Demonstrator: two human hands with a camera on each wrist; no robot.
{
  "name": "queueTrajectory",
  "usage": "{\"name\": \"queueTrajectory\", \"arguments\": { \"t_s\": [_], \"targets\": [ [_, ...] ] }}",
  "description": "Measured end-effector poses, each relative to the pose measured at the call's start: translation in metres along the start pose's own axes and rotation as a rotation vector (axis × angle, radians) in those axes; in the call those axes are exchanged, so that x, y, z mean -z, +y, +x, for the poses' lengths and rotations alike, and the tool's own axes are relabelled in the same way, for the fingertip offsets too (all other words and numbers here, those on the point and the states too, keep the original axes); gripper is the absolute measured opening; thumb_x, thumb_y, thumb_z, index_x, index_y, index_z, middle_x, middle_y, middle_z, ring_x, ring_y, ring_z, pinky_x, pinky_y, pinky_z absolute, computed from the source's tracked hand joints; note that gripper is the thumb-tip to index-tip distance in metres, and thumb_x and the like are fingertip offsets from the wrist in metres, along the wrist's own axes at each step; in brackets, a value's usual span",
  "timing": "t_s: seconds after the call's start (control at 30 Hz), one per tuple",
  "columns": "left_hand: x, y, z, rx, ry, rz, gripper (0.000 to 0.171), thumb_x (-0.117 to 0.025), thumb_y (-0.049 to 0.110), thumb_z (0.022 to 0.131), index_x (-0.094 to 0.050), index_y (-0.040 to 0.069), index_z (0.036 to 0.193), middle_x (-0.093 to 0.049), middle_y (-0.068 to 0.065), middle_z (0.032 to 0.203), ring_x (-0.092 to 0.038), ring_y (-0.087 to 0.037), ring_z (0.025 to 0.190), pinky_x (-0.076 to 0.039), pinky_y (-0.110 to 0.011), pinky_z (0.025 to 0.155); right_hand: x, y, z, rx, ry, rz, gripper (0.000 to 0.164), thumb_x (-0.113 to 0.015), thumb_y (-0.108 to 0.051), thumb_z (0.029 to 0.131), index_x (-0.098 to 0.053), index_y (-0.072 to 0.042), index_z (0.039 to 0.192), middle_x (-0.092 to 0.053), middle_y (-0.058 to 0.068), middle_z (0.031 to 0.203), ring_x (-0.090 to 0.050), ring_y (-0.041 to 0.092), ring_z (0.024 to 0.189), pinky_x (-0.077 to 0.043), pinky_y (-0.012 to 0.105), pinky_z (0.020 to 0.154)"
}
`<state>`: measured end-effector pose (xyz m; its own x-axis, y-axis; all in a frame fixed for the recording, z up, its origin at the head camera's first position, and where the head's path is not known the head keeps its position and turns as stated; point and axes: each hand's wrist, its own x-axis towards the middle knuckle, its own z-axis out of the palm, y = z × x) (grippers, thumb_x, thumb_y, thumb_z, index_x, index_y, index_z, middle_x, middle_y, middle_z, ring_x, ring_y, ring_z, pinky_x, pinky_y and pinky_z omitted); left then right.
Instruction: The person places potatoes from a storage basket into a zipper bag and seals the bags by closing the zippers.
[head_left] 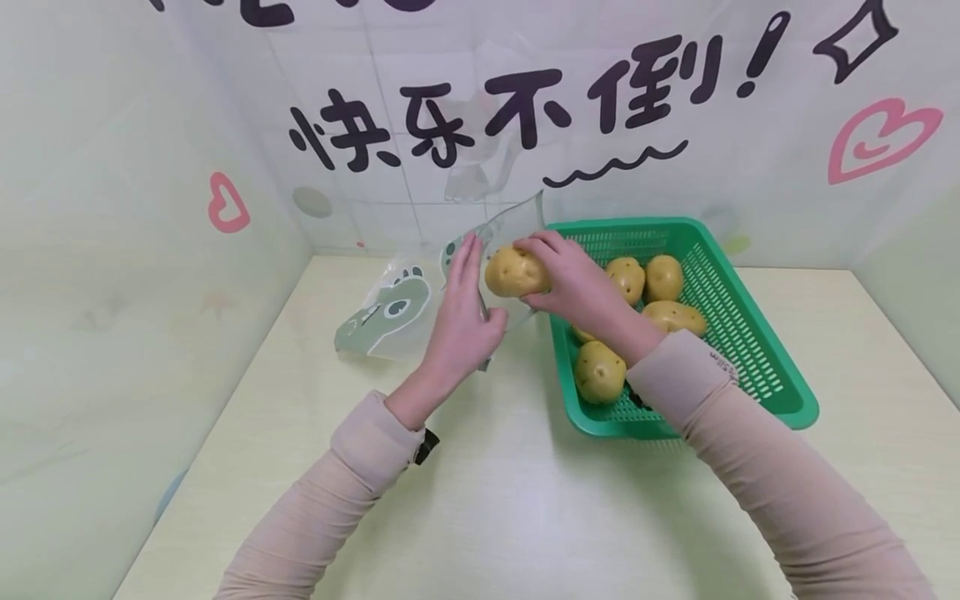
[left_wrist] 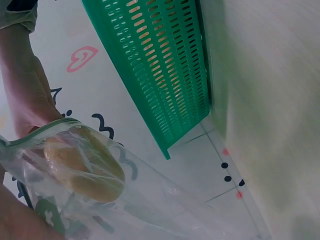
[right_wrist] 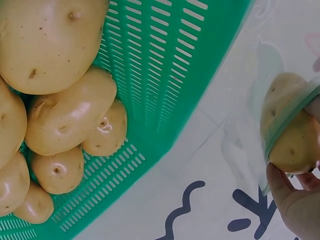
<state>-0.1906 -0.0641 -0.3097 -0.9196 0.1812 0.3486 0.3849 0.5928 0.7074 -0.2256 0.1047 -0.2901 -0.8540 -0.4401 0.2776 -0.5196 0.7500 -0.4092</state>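
My right hand [head_left: 573, 279] grips a potato [head_left: 516, 272] at the mouth of a clear plastic zip bag [head_left: 397, 321] printed with a green cartoon animal. My left hand [head_left: 465, 321] holds the bag by its mouth, fingers pointing up and thumb apart. Through the clear film in the left wrist view, the held potato [left_wrist: 85, 167] shows just inside the green-edged opening. The right wrist view has the same potato [right_wrist: 292, 142] partly behind the bag's edge. Beside my right forearm stands a green basket [head_left: 750, 358] with several potatoes [head_left: 600, 372] in it.
The pale tabletop [head_left: 480, 517] carries the bag on the left and the basket on the right. A whitish printed sheet [head_left: 465, 108] with black characters and pink hearts hangs behind, and pale side walls [head_left: 97, 292] flank the table.
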Motion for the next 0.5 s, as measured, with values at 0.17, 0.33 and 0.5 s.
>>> {"name": "queueTrajectory", "arguments": {
  "t_s": [0.17, 0.33, 0.5],
  "targets": [
    [-0.0015, -0.0002, -0.0008, 0.022, 0.015, -0.020, 0.083, -0.049, 0.000, 0.077, -0.014, 0.001, 0.152, -0.009, -0.008, 0.162, -0.049, -0.018, 0.066, -0.043, -0.022, 0.053, -0.0009, -0.0035, 0.0004, 0.002, -0.004, -0.012, 0.063, -0.076, -0.011, 0.078, -0.049, -0.004, 0.135, -0.049, 0.016, 0.135, -0.051, 0.036, 0.116, -0.045, 0.048, 0.101],
    [-0.0034, 0.0012, -0.0004, 0.042, 0.048, -0.053, 0.082, -0.048, -0.001, 0.079, -0.012, 0.002, 0.153, -0.008, -0.007, 0.162, -0.049, -0.021, 0.068, -0.042, -0.021, 0.054, -0.0021, -0.0059, 0.0014, 0.024, 0.023, 0.002, 0.064, -0.078, -0.012, 0.077, -0.050, -0.003, 0.135, -0.051, 0.017, 0.133, -0.052, 0.035, 0.117, -0.045, 0.047, 0.102],
    [-0.0039, 0.0029, 0.0010, 0.041, 0.080, -0.092, 0.080, -0.046, -0.007, 0.080, -0.012, 0.001, 0.152, -0.007, -0.007, 0.162, -0.047, -0.029, 0.127, -0.041, -0.021, 0.057, -0.0015, -0.0085, 0.0029, 0.052, 0.047, 0.012, 0.063, -0.073, -0.014, 0.083, -0.046, -0.003, 0.138, -0.049, 0.018, 0.136, -0.050, 0.032, 0.124, -0.046, 0.044, 0.103]
  ]
}}
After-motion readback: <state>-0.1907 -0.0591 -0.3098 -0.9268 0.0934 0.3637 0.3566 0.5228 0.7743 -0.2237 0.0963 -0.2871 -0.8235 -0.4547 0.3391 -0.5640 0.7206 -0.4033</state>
